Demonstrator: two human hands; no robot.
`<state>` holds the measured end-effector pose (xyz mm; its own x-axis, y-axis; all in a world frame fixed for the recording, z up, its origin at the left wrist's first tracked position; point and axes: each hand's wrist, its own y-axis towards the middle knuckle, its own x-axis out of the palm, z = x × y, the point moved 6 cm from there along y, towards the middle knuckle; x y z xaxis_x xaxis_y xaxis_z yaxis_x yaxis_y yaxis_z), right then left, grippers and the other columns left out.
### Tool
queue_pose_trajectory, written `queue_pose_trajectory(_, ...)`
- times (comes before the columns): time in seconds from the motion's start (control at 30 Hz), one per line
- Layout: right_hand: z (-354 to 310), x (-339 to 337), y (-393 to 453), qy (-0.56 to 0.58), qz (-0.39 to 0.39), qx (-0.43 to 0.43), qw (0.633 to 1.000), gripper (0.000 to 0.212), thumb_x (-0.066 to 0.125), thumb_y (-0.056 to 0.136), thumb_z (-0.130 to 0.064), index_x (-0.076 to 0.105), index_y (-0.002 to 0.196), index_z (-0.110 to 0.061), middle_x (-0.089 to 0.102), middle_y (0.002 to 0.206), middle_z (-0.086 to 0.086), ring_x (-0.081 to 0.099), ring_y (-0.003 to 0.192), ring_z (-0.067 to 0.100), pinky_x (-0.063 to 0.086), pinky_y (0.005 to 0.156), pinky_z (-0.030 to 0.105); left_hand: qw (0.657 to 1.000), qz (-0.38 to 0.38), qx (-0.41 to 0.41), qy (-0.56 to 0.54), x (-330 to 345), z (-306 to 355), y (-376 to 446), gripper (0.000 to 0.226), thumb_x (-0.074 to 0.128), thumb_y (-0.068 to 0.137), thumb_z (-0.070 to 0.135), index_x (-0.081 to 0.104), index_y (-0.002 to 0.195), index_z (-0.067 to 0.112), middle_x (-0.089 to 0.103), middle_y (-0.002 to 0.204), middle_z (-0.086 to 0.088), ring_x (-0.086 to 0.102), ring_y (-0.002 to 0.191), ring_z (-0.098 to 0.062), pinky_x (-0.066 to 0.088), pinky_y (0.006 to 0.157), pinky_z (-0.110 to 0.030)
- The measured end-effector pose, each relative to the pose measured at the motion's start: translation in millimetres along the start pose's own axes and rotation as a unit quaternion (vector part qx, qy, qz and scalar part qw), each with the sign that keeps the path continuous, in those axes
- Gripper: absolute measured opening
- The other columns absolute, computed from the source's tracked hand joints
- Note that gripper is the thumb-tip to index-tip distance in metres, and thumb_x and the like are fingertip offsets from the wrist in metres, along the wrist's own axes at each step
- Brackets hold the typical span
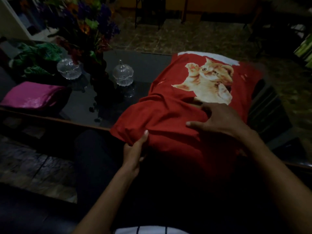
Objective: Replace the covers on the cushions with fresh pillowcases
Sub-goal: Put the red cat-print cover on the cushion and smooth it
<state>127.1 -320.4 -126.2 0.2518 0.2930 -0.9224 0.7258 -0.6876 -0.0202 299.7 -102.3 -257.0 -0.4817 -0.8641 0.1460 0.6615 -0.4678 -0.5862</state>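
A red pillowcase (168,119) printed with an orange kitten covers most of a cushion lying on the dark glass table (146,65). A strip of the white cushion (212,56) shows at its far end. My left hand (135,152) pinches the bunched near-left edge of the red fabric, thumb on top. On the pillowcase just below the kitten print lies my right hand (217,120), its fingers spread and its fingertips partly tucked into a fold.
A magenta cushion (33,95) lies at the table's left end, with green fabric (37,56) behind it. Two lidded glass bowls (69,68) (123,73) flank a vase of flowers (94,31). Tiled floor lies beyond the table.
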Motion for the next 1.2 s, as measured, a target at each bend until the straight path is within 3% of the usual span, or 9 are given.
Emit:
queue_pose_trajectory(0.07, 8.7, 3.2, -0.6, 0.021, -0.026, -0.017, 0.999, 0.056, 0.077, 0.074, -0.066, 0.072, 0.119, -0.033, 0.057, 0.138, -0.026, 0.062, 0.114, 0.009, 0.051, 0.092, 0.03, 0.996, -0.054, -0.065, 0.02, 13.1, -21.7, -11.0, 0.073, 0.087, 0.063, 0.056, 0.063, 0.122, 0.019, 0.074, 0.112, 0.0, 0.07, 0.102, -0.019, 0.057, 0.08, -0.037)
queue_pose_trajectory(0.17, 10.2, -7.2, 12.2, 0.048, 0.05, -0.023, 0.997, 0.029, 0.077, 0.082, -0.052, 0.071, 0.096, -0.026, 0.072, 0.106, -0.013, 0.066, 0.089, 0.014, 0.042, 0.068, 0.023, 0.979, -0.147, -0.139, 0.03, 48.4, -30.6, -24.5, 0.088, 0.088, 0.057, 0.062, 0.063, 0.128, 0.017, 0.074, 0.113, -0.004, 0.072, 0.102, -0.024, 0.057, 0.089, -0.043)
queue_pose_trajectory(0.27, 1.9, -19.8, 25.1, 0.076, 0.12, -0.041, 0.989, 0.03, 0.071, 0.086, -0.05, 0.067, 0.093, -0.021, 0.071, 0.09, 0.002, 0.065, 0.084, 0.021, 0.049, 0.073, 0.037, 0.967, -0.208, -0.145, -0.022, 78.8, -26.0, -37.2, 0.055, 0.074, 0.082, 0.053, 0.066, 0.118, 0.012, 0.076, 0.104, -0.007, 0.074, 0.095, -0.022, 0.055, 0.092, -0.042)
queue_pose_trajectory(0.37, -1.9, -28.9, 21.3, 0.075, 0.165, -0.05, 0.982, 0.027, 0.065, 0.084, -0.05, 0.066, 0.096, -0.026, 0.072, 0.088, 0.0, 0.066, 0.084, 0.024, 0.051, 0.073, 0.042, 0.967, -0.214, -0.131, -0.035, 84.4, -34.0, -44.0, 0.043, 0.07, 0.083, 0.053, 0.068, 0.107, 0.018, 0.077, 0.1, -0.002, 0.074, 0.094, -0.018, 0.053, 0.09, -0.038)
queue_pose_trajectory(0.53, 11.5, -58.4, 29.1, 0.087, 0.297, 0.029, 0.95, 0.016, 0.064, 0.092, -0.036, 0.066, 0.104, -0.026, 0.07, 0.103, -0.002, 0.064, 0.092, 0.017, 0.043, 0.073, 0.03, 0.976, -0.184, -0.104, 0.045, 71.8, -60.8, -38.3, 0.087, 0.082, 0.052, 0.073, 0.067, 0.122, 0.025, 0.075, 0.111, 0.006, 0.069, 0.108, -0.019, 0.051, 0.098, -0.041)
queue_pose_trajectory(0.73, 25.3, -16.7, 31.1, 0.08, 0.074, 0.07, 0.992, 0.055, 0.063, 0.079, -0.077, 0.066, 0.096, -0.025, 0.069, 0.096, -0.005, 0.064, 0.087, 0.015, 0.046, 0.07, 0.031, 0.965, -0.213, -0.151, -0.035, 89.5, -62.3, -43.7, 0.064, 0.083, 0.071, 0.044, 0.068, 0.122, 0.009, 0.074, 0.113, -0.009, 0.072, 0.104, -0.025, 0.05, 0.104, -0.043)
queue_pose_trajectory(0.87, 41.6, -15.8, 9.5, 0.105, -0.021, 0.061, 0.992, 0.038, 0.081, 0.077, -0.054, 0.076, 0.092, -0.02, 0.075, 0.081, -0.005, 0.071, 0.072, 0.01, 0.059, 0.072, 0.04, 0.965, -0.203, -0.159, -0.045, 91.7, -65.7, -41.5, 0.065, 0.087, 0.07, 0.043, 0.068, 0.123, 0.008, 0.074, 0.114, -0.01, 0.071, 0.106, -0.025, 0.051, 0.102, -0.042)
queue_pose_trajectory(1.07, 30.7, -22.9, 28.6, 0.024, 0.109, 0.065, 0.992, 0.01, 0.071, 0.083, -0.028, 0.073, 0.091, -0.023, 0.072, 0.089, 0.001, 0.066, 0.09, 0.024, 0.048, 0.07, 0.035, 0.989, -0.103, -0.11, 0.003, 79.0, -56.3, -30.3, 0.051, 0.09, 0.067, 0.03, 0.073, 0.106, 0.002, 0.077, 0.099, -0.011, 0.074, 0.092, -0.028, 0.056, 0.095, -0.042)
queue_pose_trajectory(1.2, 14.2, -7.2, 40.8, 0.019, 0.152, 0.062, 0.986, 0.027, 0.062, 0.077, -0.025, 0.073, 0.101, -0.026, 0.073, 0.099, 0.005, 0.066, 0.101, 0.031, 0.05, 0.076, 0.037, 0.993, -0.09, -0.077, -0.009, 65.5, -37.8, -25.2, 0.034, 0.081, 0.079, 0.015, 0.07, 0.107, -0.001, 0.075, 0.102, -0.012, 0.072, 0.097, -0.027, 0.054, 0.097, -0.039)
